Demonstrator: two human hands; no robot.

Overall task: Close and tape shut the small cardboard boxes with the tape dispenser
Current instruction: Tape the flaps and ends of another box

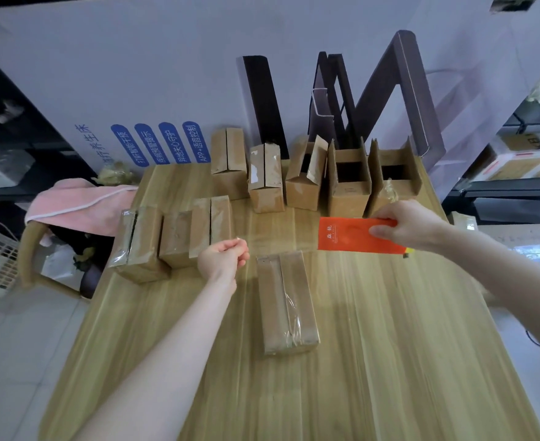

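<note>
Right grip (402, 227) holds tape dispenser (348, 233) above table (389, 345) near taped box's (286, 300) corner.

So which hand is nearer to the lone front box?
Left. The left hand is by the box at its far left corner; the right hand is farther right.

One wide-angle camera rides on the person's head, looking forward and steeply down along the pale wood-grain counter (389, 361). The left hand (222, 259) and right hand (405, 226) sit mid-frame on outstretched arms. A tall white printed cardboard panel (135, 74) closes the far side of the view.
</note>
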